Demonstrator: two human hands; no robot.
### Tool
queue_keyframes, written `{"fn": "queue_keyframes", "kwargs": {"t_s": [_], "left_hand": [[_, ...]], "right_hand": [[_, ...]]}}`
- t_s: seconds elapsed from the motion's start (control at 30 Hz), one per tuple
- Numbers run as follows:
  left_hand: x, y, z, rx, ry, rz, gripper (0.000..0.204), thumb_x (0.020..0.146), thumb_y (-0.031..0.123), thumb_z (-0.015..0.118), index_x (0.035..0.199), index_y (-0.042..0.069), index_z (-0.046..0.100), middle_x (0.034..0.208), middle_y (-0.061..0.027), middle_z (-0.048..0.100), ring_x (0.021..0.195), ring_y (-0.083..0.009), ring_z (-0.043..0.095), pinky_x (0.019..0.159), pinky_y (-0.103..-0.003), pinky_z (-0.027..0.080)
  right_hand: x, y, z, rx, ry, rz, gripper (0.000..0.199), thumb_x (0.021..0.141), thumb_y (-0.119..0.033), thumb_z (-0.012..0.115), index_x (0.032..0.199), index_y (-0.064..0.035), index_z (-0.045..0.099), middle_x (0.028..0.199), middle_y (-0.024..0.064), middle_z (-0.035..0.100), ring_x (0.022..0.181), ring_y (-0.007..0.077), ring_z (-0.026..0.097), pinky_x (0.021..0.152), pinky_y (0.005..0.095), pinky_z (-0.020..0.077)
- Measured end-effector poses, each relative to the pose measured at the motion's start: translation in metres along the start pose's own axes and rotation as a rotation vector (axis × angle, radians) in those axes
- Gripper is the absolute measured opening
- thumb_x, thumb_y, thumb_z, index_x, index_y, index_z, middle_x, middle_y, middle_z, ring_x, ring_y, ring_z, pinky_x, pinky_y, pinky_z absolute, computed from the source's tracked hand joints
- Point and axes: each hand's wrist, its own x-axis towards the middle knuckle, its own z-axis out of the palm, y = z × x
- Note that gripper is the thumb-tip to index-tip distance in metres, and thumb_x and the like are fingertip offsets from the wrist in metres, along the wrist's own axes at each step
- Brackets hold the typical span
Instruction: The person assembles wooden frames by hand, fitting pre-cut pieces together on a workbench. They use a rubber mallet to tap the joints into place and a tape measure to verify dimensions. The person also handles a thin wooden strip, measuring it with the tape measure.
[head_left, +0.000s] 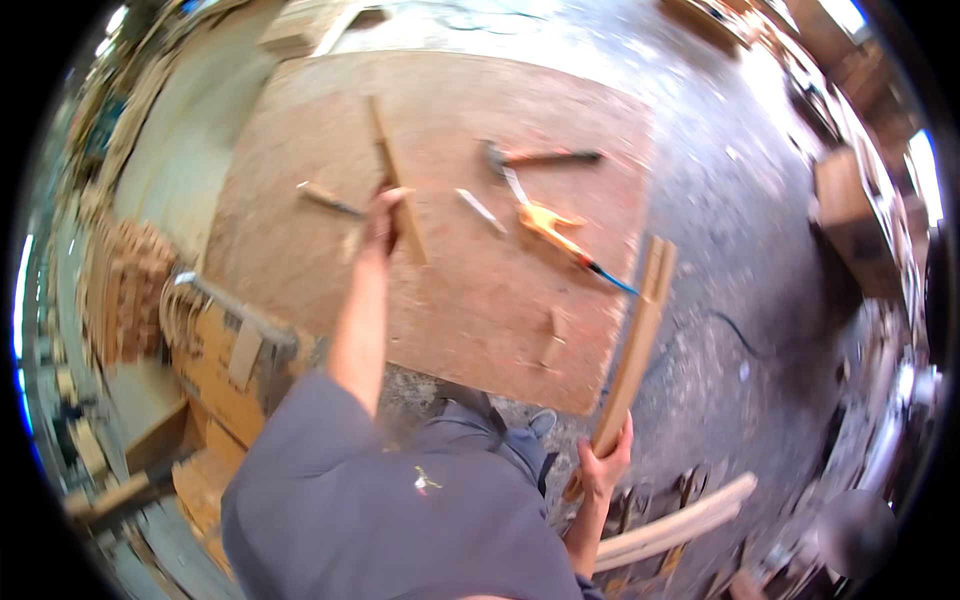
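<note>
My left hand (382,218) is closed round a narrow wooden strip (385,140), held over the large reddish-brown work board (480,330). In my right hand (607,460), past the board's near right corner, is a longer piece of wood (632,360) with a groove showing at its far end. Left of my left hand lies a chisel-like tool (322,197) with a wooden handle; blur hides its exact kind. A thin white stick-like object (481,211) rests right of the strip. Beyond it are a claw hammer (545,157) and a yellow air blow gun (548,228) with a blue hose.
A small wood offcut (553,337) lies near the board's right edge. Stacked wood blocks (135,290) and a cardboard box (215,350) stand at left. Pale wood lengths (680,525) lie at lower right. A dark hose (740,335) crosses the concrete floor.
</note>
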Motion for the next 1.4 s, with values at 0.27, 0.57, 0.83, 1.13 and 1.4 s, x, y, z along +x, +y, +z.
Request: {"fn": "queue_keyframes", "kwargs": {"t_s": [0.27,0.57,0.83,1.13,1.4], "left_hand": [[-0.169,0.028,0.16,-0.173,-0.397,0.026,0.083,0.089,0.063,0.06,0.137,-0.003,0.047,0.122,-0.0139,0.058,0.108,-0.0227,0.06,0.094,-0.036,0.052],[-0.337,-0.023,0.35,0.124,-0.646,-0.015,0.076,0.085,0.057,0.069,0.131,0.0,0.053,0.106,-0.0062,0.06,0.093,-0.015,0.059,0.086,-0.029,0.049],[-0.381,-0.107,0.483,0.485,-0.615,-0.155,0.062,0.077,0.039,0.071,0.127,0.005,0.056,0.09,-0.004,0.058,0.082,-0.0143,0.058,0.071,-0.029,0.048],[-0.383,-0.267,0.7,0.501,-0.71,-0.443,0.047,0.082,0.036,0.073,0.118,0.009,0.058,0.086,-0.0018,0.059,0.074,-0.0122,0.058,0.066,-0.028,0.048],[-0.377,-0.347,0.957,0.716,-0.734,-0.157,0.082,0.071,0.026,0.085,0.14,0.002,0.05,0.106,-0.0056,0.064,0.096,-0.0174,0.062,0.087,-0.032,0.051]], "right_hand": [[0.047,0.054,-0.114,0.477,-0.205,0.051,0.082,0.078,-0.029,0.076,0.148,-0.0009,0.042,0.107,0.0084,0.065,0.091,0.0143,0.06,0.081,0.0304,0.0505],[0.088,0.13,-0.348,1.182,-0.253,0.134,0.078,0.087,-0.051,0.074,0.143,-0.0061,0.043,0.086,0.0021,0.055,0.067,0.01,0.056,0.052,0.0238,0.0468],[0.149,0.227,-0.507,1.151,0.059,-0.124,0.074,0.087,-0.065,0.067,0.131,-0.0092,0.048,0.083,0.0015,0.054,0.064,0.0079,0.054,0.051,0.0206,0.0439],[0.266,0.307,-0.619,1.071,0.295,-0.006,0.075,0.089,-0.07,0.061,0.13,-0.0089,0.049,0.078,0.0022,0.051,0.058,0.0104,0.051,0.048,0.0232,0.0398],[0.409,0.316,-0.819,0.807,0.465,0.061,0.105,0.074,-0.069,0.078,0.152,-0.0114,0.037,0.078,0.0029,0.053,0.058,0.0109,0.054,0.046,0.0235,0.0433]]}}
